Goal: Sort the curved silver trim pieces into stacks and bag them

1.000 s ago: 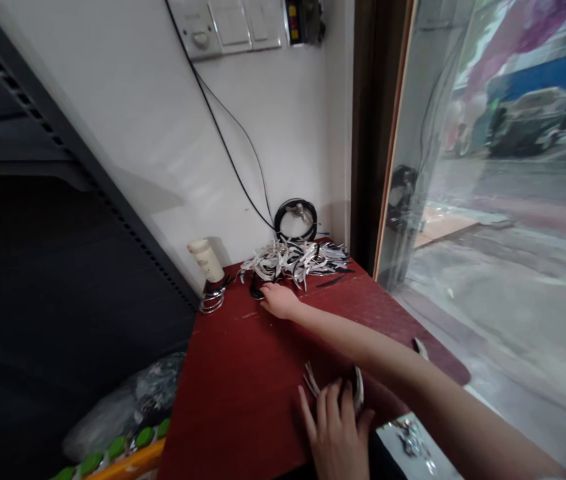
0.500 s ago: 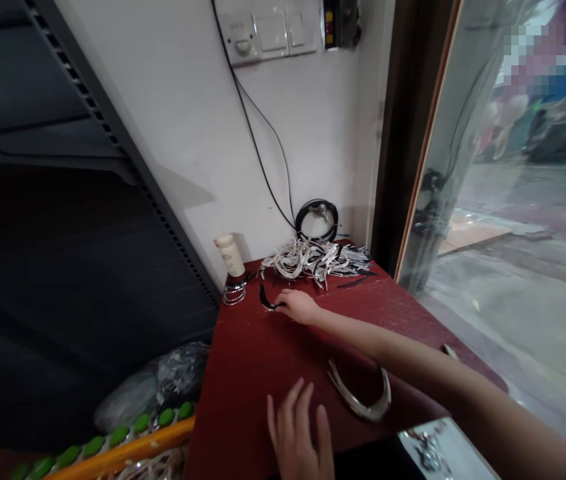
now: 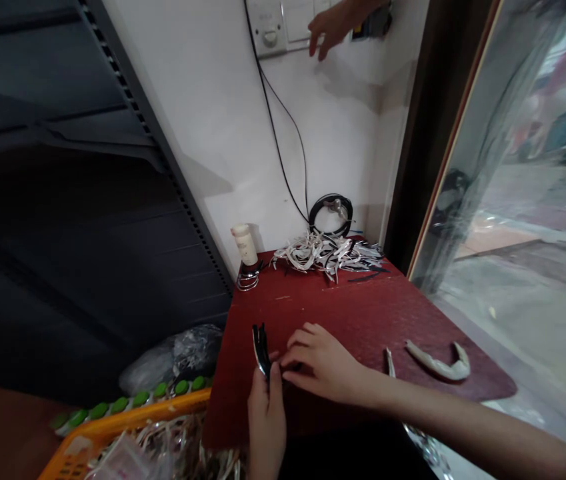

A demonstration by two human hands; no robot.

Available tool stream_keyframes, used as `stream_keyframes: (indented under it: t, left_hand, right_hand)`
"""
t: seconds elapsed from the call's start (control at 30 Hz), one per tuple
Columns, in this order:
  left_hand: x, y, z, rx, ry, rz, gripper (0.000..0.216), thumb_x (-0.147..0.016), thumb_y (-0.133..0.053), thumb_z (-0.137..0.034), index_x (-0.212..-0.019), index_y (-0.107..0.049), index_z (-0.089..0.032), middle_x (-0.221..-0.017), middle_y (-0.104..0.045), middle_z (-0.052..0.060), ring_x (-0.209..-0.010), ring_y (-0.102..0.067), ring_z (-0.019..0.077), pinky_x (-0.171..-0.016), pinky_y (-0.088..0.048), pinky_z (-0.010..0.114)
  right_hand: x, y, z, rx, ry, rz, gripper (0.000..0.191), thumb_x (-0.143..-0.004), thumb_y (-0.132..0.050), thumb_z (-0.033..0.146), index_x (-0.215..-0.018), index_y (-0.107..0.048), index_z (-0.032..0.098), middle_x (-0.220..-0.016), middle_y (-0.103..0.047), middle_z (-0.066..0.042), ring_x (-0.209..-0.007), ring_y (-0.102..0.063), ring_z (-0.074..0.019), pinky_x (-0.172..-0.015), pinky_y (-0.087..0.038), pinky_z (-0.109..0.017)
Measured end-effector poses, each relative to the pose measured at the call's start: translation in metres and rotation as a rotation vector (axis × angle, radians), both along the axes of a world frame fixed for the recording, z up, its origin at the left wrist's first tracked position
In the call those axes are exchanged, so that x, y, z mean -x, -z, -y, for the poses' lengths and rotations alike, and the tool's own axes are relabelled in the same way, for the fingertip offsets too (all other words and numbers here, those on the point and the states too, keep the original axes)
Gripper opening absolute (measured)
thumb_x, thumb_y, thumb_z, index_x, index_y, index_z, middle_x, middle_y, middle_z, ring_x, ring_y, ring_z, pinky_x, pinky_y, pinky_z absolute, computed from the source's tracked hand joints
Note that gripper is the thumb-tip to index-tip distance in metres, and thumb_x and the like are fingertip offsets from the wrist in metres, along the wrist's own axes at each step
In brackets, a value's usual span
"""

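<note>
My left hand (image 3: 267, 417) reaches up from the bottom edge, thumb and fingers closed around a small bundle of black strips (image 3: 261, 350). The strips' loose ends stand up above the fingertips. Right beside it, my right hand (image 3: 320, 363) has its fingers curled in a pinch at the lower part of the bundle, where a bit of dark shows between them. Both hands are over the red tabletop (image 3: 357, 307). To the right lies a curved whitish bundle (image 3: 440, 363), and a pale strip end (image 3: 389, 362) pokes out behind my right forearm.
A heap of white and black strips (image 3: 327, 253) and a coiled black cable (image 3: 331, 215) lie at the back. A cream bottle (image 3: 245, 245) stands at the back left, above metal rings (image 3: 247, 283). An orange basket (image 3: 127, 421) is lower left. Another person's hand (image 3: 333, 28) is near the wall switches.
My right hand has drawn back toward me from near the bottle with the black strips. My left hand, spread before, has closed on them. Another person's hand has appeared by the switches.
</note>
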State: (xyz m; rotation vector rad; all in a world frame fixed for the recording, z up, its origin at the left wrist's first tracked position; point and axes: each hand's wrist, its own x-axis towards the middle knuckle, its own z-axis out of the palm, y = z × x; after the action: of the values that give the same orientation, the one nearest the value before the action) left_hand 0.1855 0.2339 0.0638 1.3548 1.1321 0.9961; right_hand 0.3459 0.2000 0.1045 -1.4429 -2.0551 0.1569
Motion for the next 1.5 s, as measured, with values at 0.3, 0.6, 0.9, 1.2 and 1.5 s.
stream_keyframes:
  t: [0.3, 0.6, 0.9, 1.2, 1.5]
  left_hand:
    - [0.016, 0.009, 0.015, 0.135, 0.233, 0.074, 0.068, -0.081, -0.057, -0.064, -0.128, -0.054, -0.017, -0.135, -0.058, 0.014, -0.127, -0.053, 0.0288, -0.108, -0.042, 0.044]
    - [0.028, 0.010, 0.013, 0.218, 0.324, 0.199, 0.056, -0.082, -0.061, -0.058, -0.123, -0.061, -0.020, -0.122, -0.067, 0.009, -0.115, -0.061, 0.0253, -0.100, -0.049, 0.040]
    - [0.031, 0.014, 0.011, 0.294, 0.252, 0.263, 0.063, -0.079, -0.062, -0.064, -0.123, -0.061, -0.018, -0.109, -0.071, 0.011, -0.103, -0.067, 0.0269, -0.094, -0.052, 0.045]
    - [0.035, 0.016, 0.012, 0.056, 0.178, 0.057, 0.058, -0.083, -0.057, -0.061, -0.124, -0.059, -0.020, -0.125, -0.065, 0.010, -0.119, -0.058, 0.0262, -0.103, -0.046, 0.040]
    - [0.037, 0.013, 0.009, 0.157, 0.151, 0.149, 0.057, -0.076, -0.066, -0.061, -0.111, -0.067, -0.016, -0.104, -0.072, 0.010, -0.095, -0.067, 0.0238, -0.088, -0.054, 0.035]
  right_hand:
    - [0.000, -0.024, -0.007, 0.159, 0.052, -0.035, 0.030, -0.085, -0.065, 0.054, -0.091, -0.075, 0.026, -0.090, -0.068, -0.004, -0.094, -0.056, -0.0225, -0.087, -0.037, -0.038]
    - [-0.008, -0.007, -0.037, 0.751, -0.285, -0.889, 0.030, -0.071, -0.075, 0.041, -0.081, -0.069, 0.014, -0.068, -0.065, 0.003, -0.065, -0.059, -0.0106, -0.069, -0.047, -0.024]
    - [0.022, -0.002, -0.030, 0.866, -0.116, -1.169, 0.045, -0.063, -0.083, 0.034, -0.095, -0.056, 0.018, -0.064, -0.062, 0.007, -0.050, -0.059, -0.0095, -0.049, -0.047, -0.020]
    - [0.027, 0.005, -0.040, 0.928, -0.201, -1.165, 0.047, -0.070, -0.080, 0.049, -0.091, -0.064, 0.010, -0.065, -0.067, -0.004, -0.050, -0.060, -0.0113, -0.049, -0.052, -0.023]
    - [0.022, 0.010, -0.055, 0.881, -0.123, -1.155, 0.038, -0.073, -0.081, 0.041, -0.090, -0.067, 0.010, -0.070, -0.068, -0.002, -0.060, -0.063, -0.0096, -0.058, -0.054, -0.021]
